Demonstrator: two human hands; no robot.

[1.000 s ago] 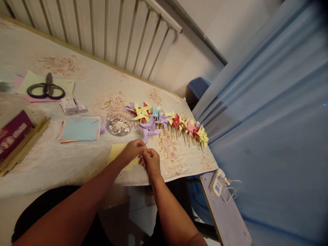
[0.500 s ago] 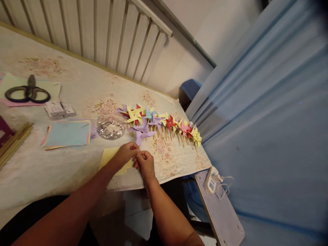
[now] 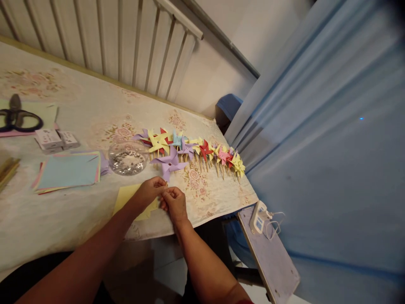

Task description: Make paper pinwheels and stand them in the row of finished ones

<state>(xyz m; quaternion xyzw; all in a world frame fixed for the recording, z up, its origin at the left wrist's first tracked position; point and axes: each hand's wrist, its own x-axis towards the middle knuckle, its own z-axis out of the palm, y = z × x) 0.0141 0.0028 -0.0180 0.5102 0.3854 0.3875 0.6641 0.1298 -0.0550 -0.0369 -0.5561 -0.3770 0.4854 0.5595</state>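
One left hand (image 3: 153, 188) and one right hand (image 3: 174, 203) at the tabletop's (image 3: 85, 215) near edge; at least ten pinwheels (image 3: 205, 150) toward its right edge, too overlapped to tally exactly; one clear dish (image 3: 122, 147); one blue-topped paper stack (image 3: 71, 168); one pair of scissors (image 3: 14, 119); at least two small boxes (image 3: 48, 138); one power strip (image 3: 259, 220).

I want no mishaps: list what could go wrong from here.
The dish of small shiny pieces, near the left hand, could be bumped and spill. The yellow paper beneath the left forearm might crease or shift. The front purple pinwheel, very near that hand, could get a blade bent.
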